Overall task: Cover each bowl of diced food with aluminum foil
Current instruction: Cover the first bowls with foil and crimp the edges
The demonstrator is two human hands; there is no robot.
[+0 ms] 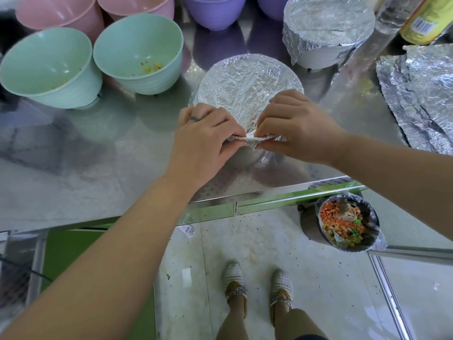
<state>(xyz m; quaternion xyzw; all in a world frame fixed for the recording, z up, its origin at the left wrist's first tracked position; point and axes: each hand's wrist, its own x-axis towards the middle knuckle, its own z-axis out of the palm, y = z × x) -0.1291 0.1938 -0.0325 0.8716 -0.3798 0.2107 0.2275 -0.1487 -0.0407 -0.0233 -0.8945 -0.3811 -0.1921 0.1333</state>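
A bowl near the front of the steel table carries a crinkled aluminum foil cover (247, 84) over its whole top. My left hand (206, 136) and my right hand (296, 128) both pinch the foil's near edge, bunched into a thin roll at the bowl's front rim. Behind it to the right stands a second foil-covered bowl (328, 28), its white side showing below the foil. Loose foil sheets (421, 94) lie at the right. Two green bowls (51, 67) (139, 52) at the left stand uncovered, with a few yellow scraps inside.
Pink bowls (61, 13) and purple bowls (215, 11) line the back. A clear bottle (394, 13) and a yellow can (426, 20) stand at the back right. Below the table edge (269, 192), a lined bin (348, 224) holds diced food scraps.
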